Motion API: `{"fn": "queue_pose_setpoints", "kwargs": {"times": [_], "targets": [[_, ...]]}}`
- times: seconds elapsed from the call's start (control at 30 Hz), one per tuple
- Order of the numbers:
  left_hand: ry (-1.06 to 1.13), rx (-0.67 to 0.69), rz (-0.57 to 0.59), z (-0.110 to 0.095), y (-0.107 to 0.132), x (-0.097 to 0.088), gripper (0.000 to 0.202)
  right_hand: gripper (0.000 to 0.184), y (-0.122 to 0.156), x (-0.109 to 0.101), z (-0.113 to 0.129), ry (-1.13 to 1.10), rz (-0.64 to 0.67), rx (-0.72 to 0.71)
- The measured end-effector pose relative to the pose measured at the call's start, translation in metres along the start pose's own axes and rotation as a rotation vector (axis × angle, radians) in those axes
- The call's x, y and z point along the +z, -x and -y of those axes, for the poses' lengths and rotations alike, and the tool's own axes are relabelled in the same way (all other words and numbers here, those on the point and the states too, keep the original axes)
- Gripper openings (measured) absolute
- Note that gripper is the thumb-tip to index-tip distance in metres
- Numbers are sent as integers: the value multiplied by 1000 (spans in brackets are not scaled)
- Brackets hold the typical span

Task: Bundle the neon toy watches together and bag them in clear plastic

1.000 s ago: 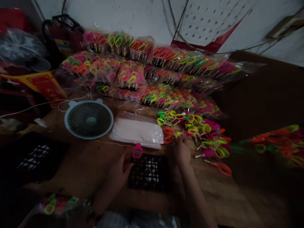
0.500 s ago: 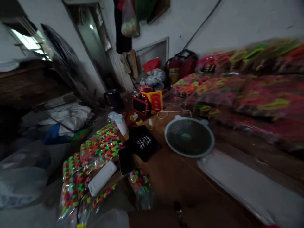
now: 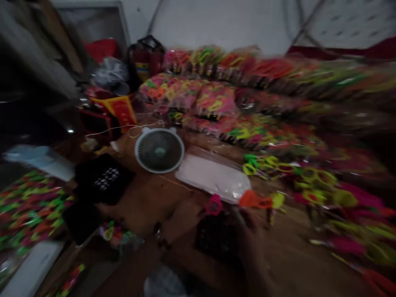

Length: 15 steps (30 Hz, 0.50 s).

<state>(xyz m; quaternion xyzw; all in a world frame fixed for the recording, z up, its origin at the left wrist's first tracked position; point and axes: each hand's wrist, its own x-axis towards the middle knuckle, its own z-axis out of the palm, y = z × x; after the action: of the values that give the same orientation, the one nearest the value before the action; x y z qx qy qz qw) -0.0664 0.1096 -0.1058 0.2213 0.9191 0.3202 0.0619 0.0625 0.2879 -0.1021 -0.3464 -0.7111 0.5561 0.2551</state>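
Blurred frame. Left hand [image 3: 182, 218] by black tray [image 3: 216, 239], pink piece [image 3: 214, 205] at tray's far edge. Right hand [image 3: 247, 218] at orange scissors [image 3: 255, 201]; grips unclear. Likely loading tray; next needs steady pick.

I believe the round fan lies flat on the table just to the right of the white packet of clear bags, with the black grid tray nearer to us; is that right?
Not quite: in the head view the round fan lies just to the left of the white packet, not the right. It does lie flat on the table, and the black grid tray is nearer to us.
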Motion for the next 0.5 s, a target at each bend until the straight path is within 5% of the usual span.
{"fn": "queue_pose_setpoints", "kwargs": {"times": [0.13, 0.5], "targets": [[62, 339, 263, -23, -4, 21, 17, 29, 12, 12, 3, -185, -85, 124], [95, 557, 386, -17, -24, 12, 17, 29, 13, 16, 8, -155, 84, 30]]}}
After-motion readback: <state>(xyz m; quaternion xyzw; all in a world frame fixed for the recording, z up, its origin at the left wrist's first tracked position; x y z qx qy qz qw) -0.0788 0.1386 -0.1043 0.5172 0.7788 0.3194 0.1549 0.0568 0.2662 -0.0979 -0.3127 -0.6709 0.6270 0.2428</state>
